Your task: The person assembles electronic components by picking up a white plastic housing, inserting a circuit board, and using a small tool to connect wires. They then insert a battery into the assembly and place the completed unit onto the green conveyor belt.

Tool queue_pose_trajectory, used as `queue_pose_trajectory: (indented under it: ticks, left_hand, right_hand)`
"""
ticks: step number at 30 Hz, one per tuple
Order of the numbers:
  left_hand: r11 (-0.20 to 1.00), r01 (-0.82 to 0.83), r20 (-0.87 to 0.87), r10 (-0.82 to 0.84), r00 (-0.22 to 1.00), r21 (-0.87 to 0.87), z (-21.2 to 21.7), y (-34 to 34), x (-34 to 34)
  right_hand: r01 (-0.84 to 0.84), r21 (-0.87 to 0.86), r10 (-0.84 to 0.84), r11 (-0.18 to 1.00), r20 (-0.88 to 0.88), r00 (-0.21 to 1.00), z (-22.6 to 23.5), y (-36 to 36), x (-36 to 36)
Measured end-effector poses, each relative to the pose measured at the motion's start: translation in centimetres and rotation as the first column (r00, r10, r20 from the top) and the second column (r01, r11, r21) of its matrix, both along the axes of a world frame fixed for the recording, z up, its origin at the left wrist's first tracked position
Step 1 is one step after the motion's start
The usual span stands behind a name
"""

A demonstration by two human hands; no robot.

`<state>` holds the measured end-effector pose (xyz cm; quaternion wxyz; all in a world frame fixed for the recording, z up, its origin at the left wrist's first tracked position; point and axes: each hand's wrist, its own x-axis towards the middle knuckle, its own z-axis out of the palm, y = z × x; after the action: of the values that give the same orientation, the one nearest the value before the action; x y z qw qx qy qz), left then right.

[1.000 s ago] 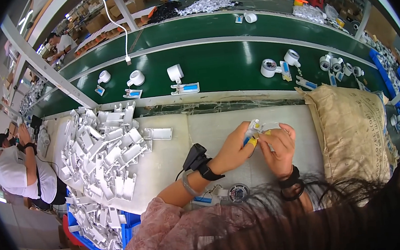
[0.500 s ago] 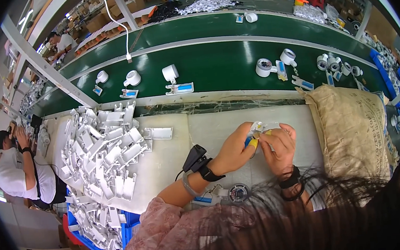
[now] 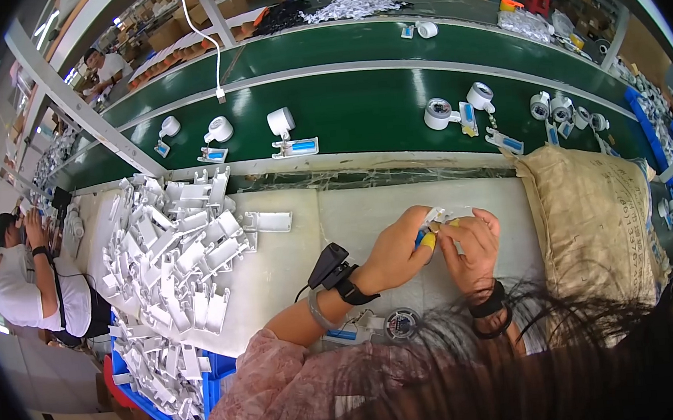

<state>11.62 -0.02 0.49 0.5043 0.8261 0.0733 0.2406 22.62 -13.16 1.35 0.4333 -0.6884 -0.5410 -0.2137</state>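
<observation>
1. Left hand [image 3: 394, 250] grips a yellow-and-blue tool [image 3: 425, 238]; right hand [image 3: 472, 246] pinches a small white part [image 3: 455, 214] – both meeting above the counter [image 3: 294, 270].
2. White plastic pieces [image 3: 176, 252] heaped at nine o'clock.

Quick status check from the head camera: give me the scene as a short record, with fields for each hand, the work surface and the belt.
left hand: grips a yellow-and-blue tool against a small white part
right hand: holds the same white part, touching the left hand
work surface: pale bench; heap of white plastic pieces to the left, tan sack to the right
belt: green conveyor carrying white round units
nearby: seated person at far left
</observation>
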Motion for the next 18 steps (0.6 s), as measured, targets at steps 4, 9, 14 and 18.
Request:
queue_pose_trajectory:
  ticks: [4,9,14,18]
  left_hand:
    - [0.996,0.046,0.014,-0.045,0.999,-0.072,-0.5,0.0,0.3]
    - [0.963,0.166,0.061,-0.156,0.986,-0.211,-0.1,0.5,0.0]
    - [0.994,0.099,0.09,-0.094,0.991,-0.048,-0.9,0.4,0.2]
    - [0.995,0.056,0.08,-0.049,0.996,-0.086,-1.1,-0.1,0.4]
  right_hand:
    - [-0.003,0.016,0.003,1.0,-0.012,1.0,-0.1,-0.1,0.2]
    - [-0.033,0.008,0.033,0.999,-0.054,0.998,0.0,0.0,0.3]
    - [-0.049,0.017,0.05,0.999,-0.062,0.997,0.3,0.0,0.3]
    - [-0.062,0.007,0.062,0.998,-0.054,0.997,0.5,-0.1,0.4]
